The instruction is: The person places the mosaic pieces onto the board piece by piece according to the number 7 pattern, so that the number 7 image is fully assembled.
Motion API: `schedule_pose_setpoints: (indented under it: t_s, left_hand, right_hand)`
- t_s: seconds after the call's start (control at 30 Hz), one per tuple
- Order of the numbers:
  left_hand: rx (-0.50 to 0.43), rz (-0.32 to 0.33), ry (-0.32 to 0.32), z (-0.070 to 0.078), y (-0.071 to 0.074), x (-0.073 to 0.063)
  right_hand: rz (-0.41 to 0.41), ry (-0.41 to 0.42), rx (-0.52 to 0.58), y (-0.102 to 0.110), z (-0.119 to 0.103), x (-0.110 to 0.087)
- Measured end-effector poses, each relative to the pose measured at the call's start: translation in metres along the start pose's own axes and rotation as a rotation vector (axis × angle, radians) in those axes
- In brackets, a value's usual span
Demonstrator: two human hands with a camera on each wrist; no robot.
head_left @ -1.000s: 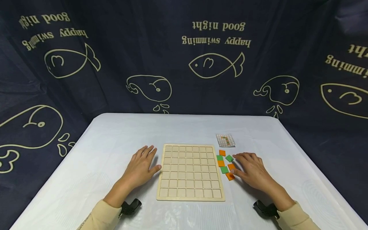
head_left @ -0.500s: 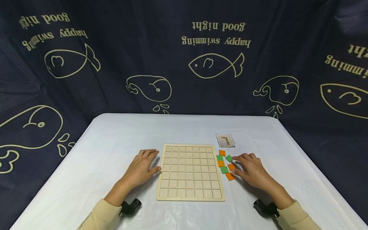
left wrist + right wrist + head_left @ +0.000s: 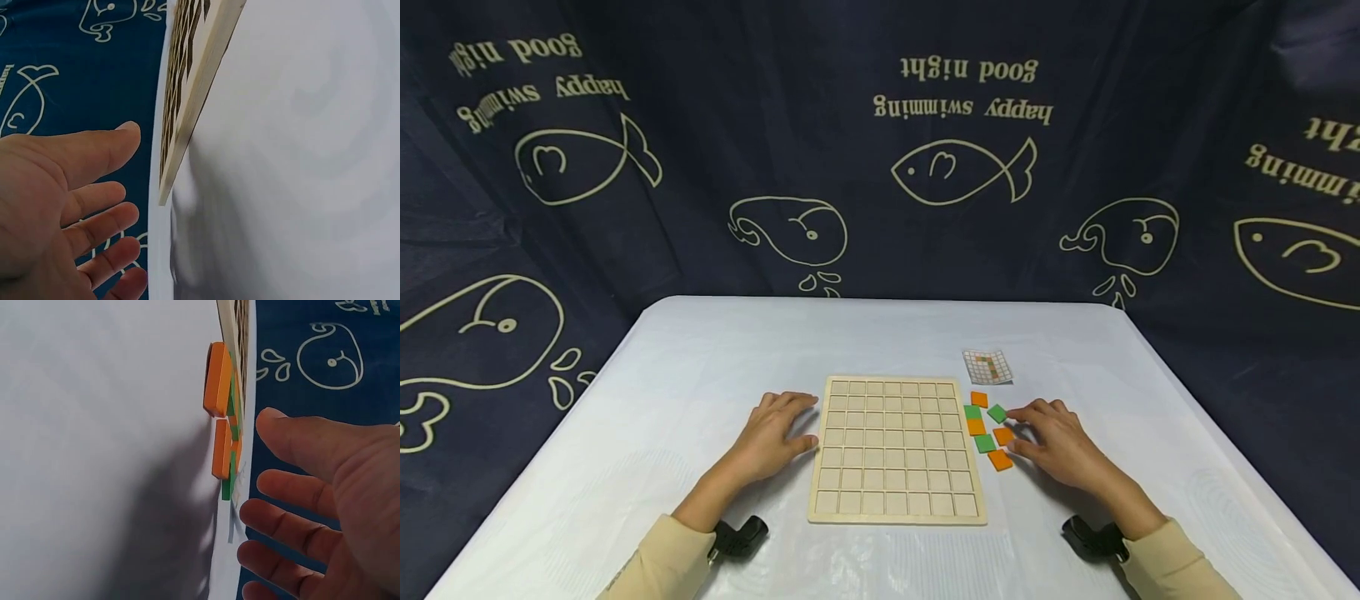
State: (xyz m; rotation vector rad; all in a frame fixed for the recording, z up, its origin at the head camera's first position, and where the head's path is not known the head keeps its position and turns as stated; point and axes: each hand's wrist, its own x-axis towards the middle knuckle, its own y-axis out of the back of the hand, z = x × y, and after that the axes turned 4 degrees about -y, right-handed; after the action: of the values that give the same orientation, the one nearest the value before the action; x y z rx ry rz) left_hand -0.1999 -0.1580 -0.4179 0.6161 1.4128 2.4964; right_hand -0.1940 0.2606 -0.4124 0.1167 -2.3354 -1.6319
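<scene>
A pale wooden grid board point(image 3: 896, 450) lies on the white table, its square cells bare. At its left edge is my left hand point(image 3: 767, 440), fingers relaxed, with thumb and fingertips close by the rim; the left wrist view shows nothing in that hand point(image 3: 56, 206). My right hand point(image 3: 1056, 442) hovers beside several loose square tiles, with its fingertips near a green tile point(image 3: 997, 413) and its thumb by an orange tile point(image 3: 1003, 436). Nothing is gripped by the right hand point(image 3: 312, 500) in the right wrist view. Another orange tile point(image 3: 1000, 460) lies nearest the front.
Between board and right hand lie more tiles, among them a green one point(image 3: 985, 443) and an orange one point(image 3: 979, 399). Behind them sits a small paper card point(image 3: 988, 367) printed with a coloured grid. A dark patterned cloth point(image 3: 880, 250) hangs behind the table.
My left hand's fingers have drawn closer together and bent toward the board's edge. The right hand has shifted very slightly right. Board, card and tiles look unmoved.
</scene>
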Motion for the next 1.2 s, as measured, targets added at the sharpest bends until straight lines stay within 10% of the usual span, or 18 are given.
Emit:
schedule_pose_setpoints:
  t_s: [1.2]
  left_hand:
    - [-0.311,-0.199,0.081,-0.011,-0.006,0.006]
  right_hand:
    - [-0.09,-0.052,0.082,-0.004,0.01,0.005]
